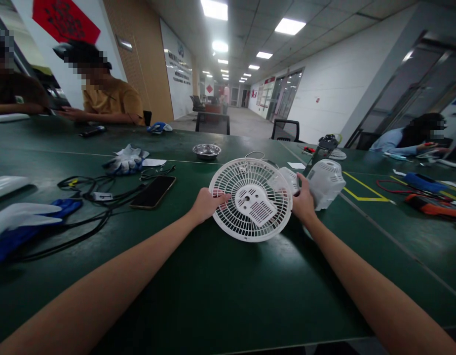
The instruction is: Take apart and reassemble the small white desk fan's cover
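Observation:
Above the green table I hold up a round white fan grille (254, 203), its slotted hub facing me. At its left rim my left hand (205, 205) is closed, the thumb laid over the bars. My right hand (303, 202) grips the opposite rim, thumb up and most fingers hidden behind. Just behind the grille, by that thumb, a smaller white part (288, 177) shows; whether the hand touches it I cannot tell. A white plastic housing (327, 183) with vents stands right of my right hand.
Left on the table (213, 296) lie a phone (154, 192), black cables (105, 207) and work gloves (126, 160). A steel bowl (206, 151) sits behind the grille. A dark bottle (322, 150) and an orange-black meter (433, 204) are at right. Other people sit at both sides.

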Motion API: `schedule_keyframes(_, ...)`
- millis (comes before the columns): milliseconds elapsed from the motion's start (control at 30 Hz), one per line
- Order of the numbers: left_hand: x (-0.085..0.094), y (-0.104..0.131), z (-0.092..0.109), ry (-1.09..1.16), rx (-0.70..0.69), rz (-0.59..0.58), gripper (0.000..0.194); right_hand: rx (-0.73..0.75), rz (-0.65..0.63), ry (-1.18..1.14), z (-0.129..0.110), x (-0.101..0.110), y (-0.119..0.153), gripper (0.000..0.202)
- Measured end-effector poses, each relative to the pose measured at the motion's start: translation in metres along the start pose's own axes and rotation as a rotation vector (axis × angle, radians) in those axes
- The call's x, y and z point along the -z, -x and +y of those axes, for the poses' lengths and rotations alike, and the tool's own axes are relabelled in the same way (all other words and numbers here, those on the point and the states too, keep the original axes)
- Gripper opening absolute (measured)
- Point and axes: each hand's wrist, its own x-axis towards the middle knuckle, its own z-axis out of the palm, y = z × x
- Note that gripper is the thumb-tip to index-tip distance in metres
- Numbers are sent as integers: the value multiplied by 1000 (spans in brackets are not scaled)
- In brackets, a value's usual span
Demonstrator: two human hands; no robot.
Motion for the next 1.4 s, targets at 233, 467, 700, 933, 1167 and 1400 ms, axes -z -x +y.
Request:
schedule_keyframes(233, 6, -7, -10, 77, 136, 84, 22, 131, 47, 530, 28, 18, -14, 61)
schedule_keyframes(467, 9, -11, -10, 88, 180, 133, 18, 365, 536, 579, 8, 49, -22, 60)
schedule_keyframes(700, 11, -11, -10, 83, 175, 97, 18, -226, 405, 322, 53, 69, -35, 102)
schedule_keyframes(933, 13, -9, -5, 98, 209, 76, 20, -396, 424, 293, 69, 62, -39, 93)
schedule_keyframes(1167, 11, -8, -2, 62, 199, 78, 16, -84, 583, 239, 29, 58, -45, 85)
schedule_keyframes(1400, 10, -9, -2, 60, 207, 86, 16, -27, 496, 247, -8, 37, -30, 84)
